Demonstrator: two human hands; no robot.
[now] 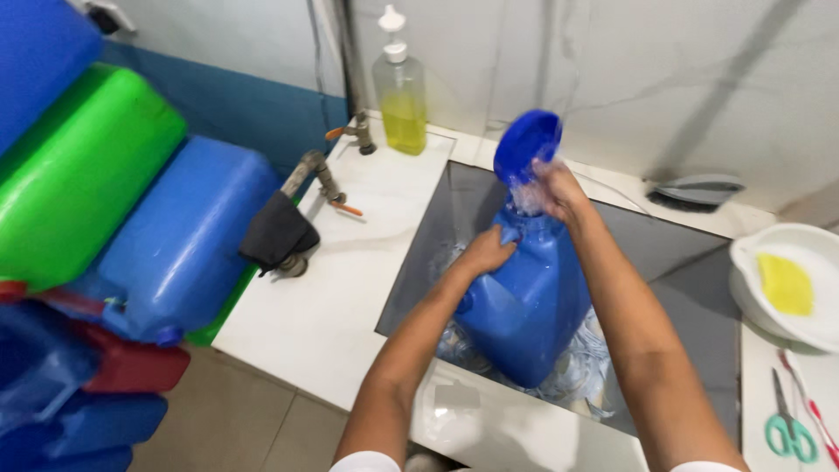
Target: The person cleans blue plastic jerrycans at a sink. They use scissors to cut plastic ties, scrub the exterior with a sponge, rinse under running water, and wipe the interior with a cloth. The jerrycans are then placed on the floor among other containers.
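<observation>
Left hand (486, 252) on blue jug (524, 301) in sink (690, 262), right hand (554, 189) gripping blue lid (524, 144).

White counter (350, 288) with soap bottle (401, 92), white bowl (786, 262), scissors (791, 428); blue jug (524, 306) in sunken sink (690, 262).

Premises present as a domestic or small-trade wash area, a utility scullery. Evidence: a dark rectangular sunken sink basin (690, 262) set into a white marble-patterned tabletop (323, 297), with pale veined wall panels (629, 79) behind. Two metal wall taps (319, 175) stand at the tabletop's left edge, one hung with a black cloth (278, 232). A clear plastic pump bottle of yellow liquid soap (400, 92) stands at the back. A white plastic bowl holding a yellow sponge (785, 284) sits to the right. Large blue, green and red plastic jerrycans (175, 236) are stacked at left over a beige tiled floor (236, 419).
</observation>
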